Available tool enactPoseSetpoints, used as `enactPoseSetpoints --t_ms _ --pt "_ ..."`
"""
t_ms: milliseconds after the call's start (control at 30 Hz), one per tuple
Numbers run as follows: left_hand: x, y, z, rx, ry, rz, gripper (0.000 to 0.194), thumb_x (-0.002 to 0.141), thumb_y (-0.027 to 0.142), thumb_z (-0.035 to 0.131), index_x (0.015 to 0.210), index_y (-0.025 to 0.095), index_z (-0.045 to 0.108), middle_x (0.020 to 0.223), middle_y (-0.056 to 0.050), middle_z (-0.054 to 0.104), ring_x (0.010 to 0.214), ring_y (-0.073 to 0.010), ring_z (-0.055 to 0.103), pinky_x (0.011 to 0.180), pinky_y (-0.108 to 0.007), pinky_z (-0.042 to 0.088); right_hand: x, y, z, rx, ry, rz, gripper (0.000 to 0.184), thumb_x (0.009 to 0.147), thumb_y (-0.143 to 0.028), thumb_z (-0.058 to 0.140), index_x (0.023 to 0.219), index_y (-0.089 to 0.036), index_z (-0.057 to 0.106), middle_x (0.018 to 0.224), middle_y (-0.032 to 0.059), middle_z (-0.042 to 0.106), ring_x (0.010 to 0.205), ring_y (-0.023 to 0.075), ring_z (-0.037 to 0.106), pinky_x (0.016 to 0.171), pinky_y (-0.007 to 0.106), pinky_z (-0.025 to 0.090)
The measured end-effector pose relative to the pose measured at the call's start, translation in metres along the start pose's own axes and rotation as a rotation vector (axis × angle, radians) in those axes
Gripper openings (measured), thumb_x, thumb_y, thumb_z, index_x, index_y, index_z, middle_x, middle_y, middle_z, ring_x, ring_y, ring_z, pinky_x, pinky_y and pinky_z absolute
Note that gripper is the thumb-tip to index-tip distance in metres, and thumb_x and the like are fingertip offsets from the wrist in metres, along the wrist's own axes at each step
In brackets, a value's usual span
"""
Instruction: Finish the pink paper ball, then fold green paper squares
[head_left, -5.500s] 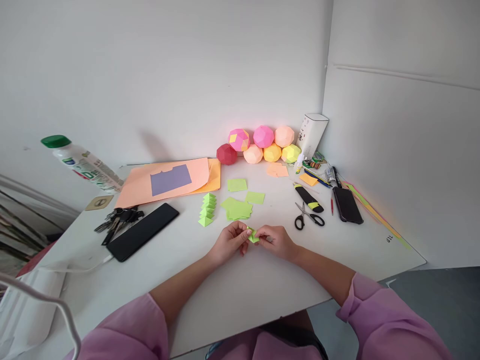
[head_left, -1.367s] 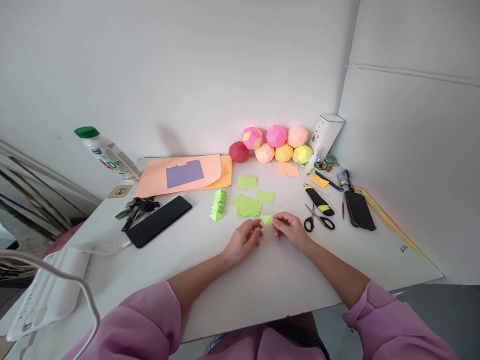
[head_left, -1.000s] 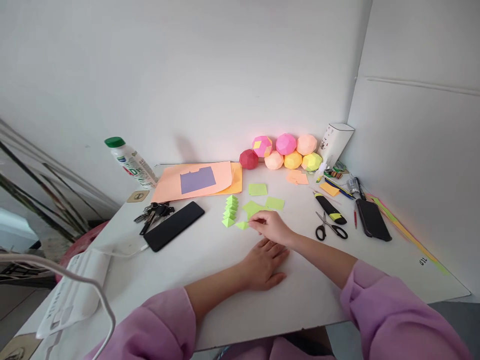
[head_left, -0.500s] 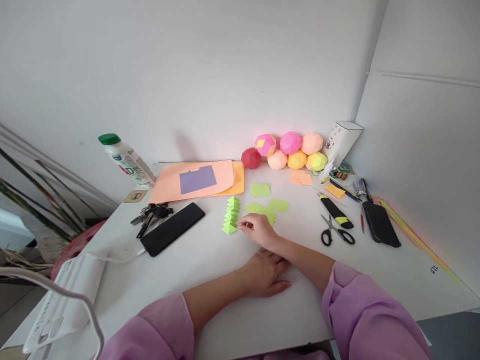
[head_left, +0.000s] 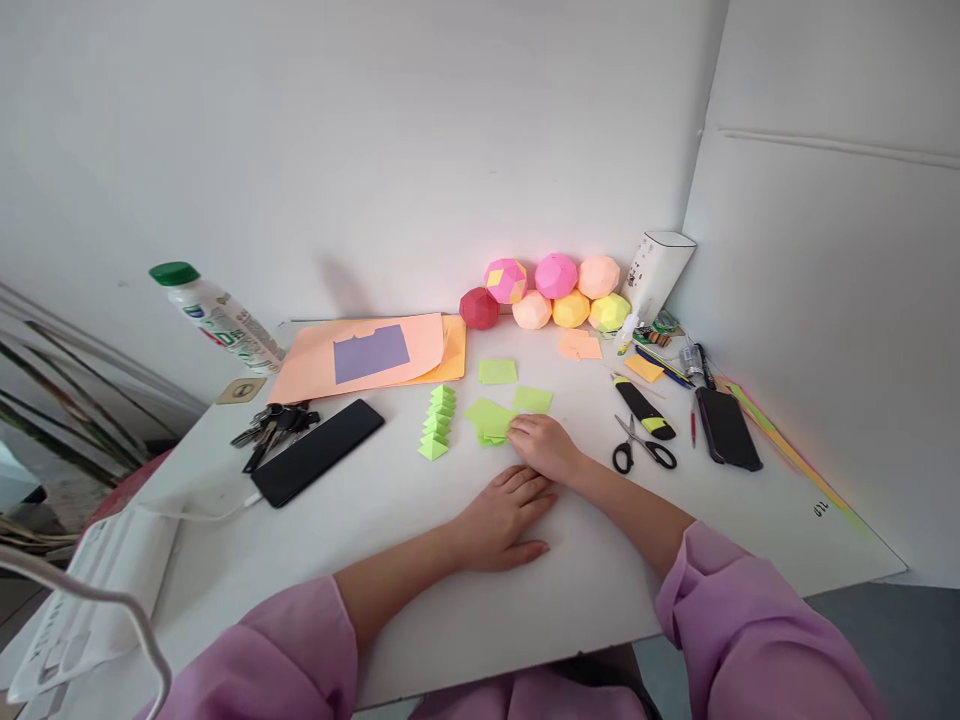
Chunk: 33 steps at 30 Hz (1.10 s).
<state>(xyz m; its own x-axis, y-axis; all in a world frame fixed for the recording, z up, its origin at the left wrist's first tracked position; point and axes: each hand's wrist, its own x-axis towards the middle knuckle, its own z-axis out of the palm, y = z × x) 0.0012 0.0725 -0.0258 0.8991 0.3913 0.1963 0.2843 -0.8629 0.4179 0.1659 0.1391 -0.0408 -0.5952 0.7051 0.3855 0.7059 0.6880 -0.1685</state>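
Observation:
My left hand [head_left: 499, 522] lies flat on the white table, fingers stretched out and holding nothing. Just beyond it, my right hand [head_left: 546, 446] has its fingertips drawn together at the right edge of a loose pile of green paper pieces [head_left: 487, 415], pinching one piece there. The thumb is mostly hidden. Left of the pile stands a row of small folded green paper pieces [head_left: 437, 422], lined up one behind another. Behind the pile lie a green paper rectangle [head_left: 498, 371] and a second green rectangle [head_left: 533, 399].
Paper balls [head_left: 556, 276] in several colours are stacked by the wall. At right lie scissors [head_left: 637, 445], a cutter [head_left: 643, 407] and a black phone case [head_left: 726, 428]. At left are a phone [head_left: 319, 452], keys [head_left: 277, 428], orange sheets [head_left: 307, 365] and a bottle [head_left: 225, 320].
My right hand has moved from beside the folded row to the green pile on its right. My left hand stays flat on the table. The whole view has shifted slightly.

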Motion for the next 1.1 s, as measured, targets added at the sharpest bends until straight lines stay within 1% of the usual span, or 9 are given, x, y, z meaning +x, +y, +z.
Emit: enactPoseSetpoints --t_ms 133,300,433,533,633,800,900,1000,1100 --pt "0.0 -0.002 -0.001 -0.047 0.035 0.008 0.048 0.083 0.04 0.055 0.125 0.016 0.054 0.137 -0.016 0.049 0.13 -0.0322 0.038 0.109 -0.051 0.027 -0.01 0.003 -0.006 0.004 0.009 -0.025 0.025 0.09 -0.009 0.046 0.076 -0.014 0.065 0.083 0.0099 0.067 0.084 0.0186 0.06 0.078 0.032 0.048" --pt "0.0 -0.008 0.002 -0.374 0.236 -0.036 0.021 0.088 0.025 0.05 0.096 0.018 0.067 0.114 -0.013 0.066 0.119 -0.0265 0.051 0.099 -0.044 0.042 -0.019 0.01 -0.009 0.087 0.076 0.043 0.021 0.09 -0.012 0.047 0.083 -0.016 0.066 0.083 0.0081 0.068 0.079 0.0176 0.06 0.073 0.03 0.048" --pt "0.001 -0.01 0.0 -0.7 0.319 -0.198 0.025 0.09 0.031 0.049 0.087 0.017 0.068 0.092 -0.01 0.069 0.097 -0.0224 0.061 0.087 -0.038 0.05 -0.022 0.013 -0.009 0.14 0.098 0.07 0.021 0.088 -0.009 0.05 0.098 -0.016 0.067 0.086 0.0085 0.068 0.082 0.0189 0.061 0.072 0.03 0.049" --pt "0.0 -0.011 -0.003 -0.823 0.341 -0.291 0.027 0.089 0.037 0.052 0.081 0.017 0.068 0.087 -0.008 0.068 0.084 -0.0191 0.062 0.085 -0.037 0.049 -0.021 0.012 -0.009 0.192 0.08 0.075 0.017 0.086 -0.009 0.054 0.088 -0.017 0.069 0.079 0.007 0.068 0.08 0.0193 0.061 0.072 0.031 0.049" --pt "-0.001 -0.013 -0.007 -0.899 0.365 -0.404 0.029 0.085 0.042 0.056 0.079 0.017 0.07 0.088 -0.008 0.069 0.087 -0.0205 0.062 0.085 -0.036 0.049 -0.018 0.01 -0.014 0.278 0.074 0.136 0.013 0.084 -0.015 0.061 0.073 -0.017 0.068 0.073 0.006 0.067 0.075 0.0182 0.06 0.07 0.03 0.048" --pt "0.001 -0.019 -0.011 -1.221 0.517 -0.538 0.04 0.084 0.049 0.054 0.076 0.014 0.07 0.085 -0.011 0.069 0.086 -0.0234 0.063 0.077 -0.038 0.053 -0.018 -0.001 -0.034 0.53 0.207 0.365 0.015 0.084 -0.025 0.06 0.073 -0.018 0.066 0.073 0.0038 0.067 0.067 0.0156 0.06 0.065 0.028 0.048" --pt "0.005 -0.02 -0.013 -1.385 0.503 -0.593 0.044 0.081 0.054 0.056 0.078 0.011 0.068 0.083 -0.014 0.069 0.086 -0.026 0.064 0.057 -0.032 0.054 -0.025 -0.012 -0.044 0.605 0.316 0.332 0.014 0.085 -0.029 0.059 0.075 -0.02 0.064 0.078 0.0051 0.067 0.075 0.0183 0.061 0.072 0.033 0.049" --pt "0.008 -0.021 -0.014 -1.389 0.443 -0.656 0.054 0.081 0.061 0.051 0.081 0.01 0.068 0.084 -0.016 0.07 0.084 -0.0268 0.066 0.051 -0.028 0.053 -0.031 -0.023 -0.048 0.643 0.424 0.255 0.018 0.088 -0.033 0.055 0.076 -0.022 0.062 0.08 0.0067 0.068 0.086 0.0214 0.059 0.08 0.038 0.049" --pt "0.008 -0.021 -0.015 -1.42 0.401 -0.657 0.06 0.081 0.065 0.046 0.083 0.009 0.068 0.087 -0.017 0.07 0.071 -0.0244 0.068 0.049 -0.028 0.051 -0.033 -0.03 -0.047 0.654 0.419 0.158 0.022 0.09 -0.036 0.052 0.074 -0.023 0.061 0.085 0.0078 0.069 0.092 0.0234 0.057 0.084 0.043 0.048"
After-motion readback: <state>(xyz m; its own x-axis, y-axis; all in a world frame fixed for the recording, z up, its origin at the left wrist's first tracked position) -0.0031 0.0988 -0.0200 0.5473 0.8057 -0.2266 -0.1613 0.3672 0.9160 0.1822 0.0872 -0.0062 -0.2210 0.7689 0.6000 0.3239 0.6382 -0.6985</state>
